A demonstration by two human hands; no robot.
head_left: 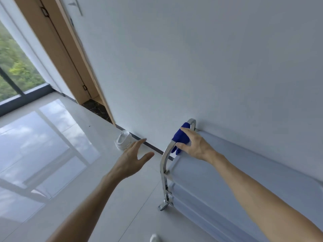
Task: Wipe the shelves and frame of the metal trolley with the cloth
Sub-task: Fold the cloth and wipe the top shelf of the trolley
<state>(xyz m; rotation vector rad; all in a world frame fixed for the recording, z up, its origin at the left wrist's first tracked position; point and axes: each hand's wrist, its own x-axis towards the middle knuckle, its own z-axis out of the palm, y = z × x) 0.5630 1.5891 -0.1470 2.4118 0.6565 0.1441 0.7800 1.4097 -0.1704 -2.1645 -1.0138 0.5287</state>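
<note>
Two bare forearms reach out from me, and I start with what lies nearest. My left hand (130, 158) hovers over the pale glossy floor (57, 172) with fingers spread and relaxed, holding nothing, a short way left of the trolley. Just beyond it, my right hand (193, 145) presses a blue cloth (180, 137) around the curved chrome handle (165, 154) at the trolley's end; the thumb and fingers curl over the cloth and pinch it against the tube.

The metal trolley (218, 172) stands hard against the white wall (192, 67). Its top shelf is a smooth, pale, lightly reflective sheet, lower shelves show beneath it, and a polished upright leg (164, 187) runs down to a foot on the floor.

To do this stroke well, I judge I should keep the cloth wrapped fully round the tube and slide it along the arch toward the leg, so no bare strip is missed. Steadying the frame with the free hand would stop it shifting.

Farther off, a white cup-like container (123, 139) sits by the skirting, then a wooden door frame (61, 49) and a window (15, 67).
</note>
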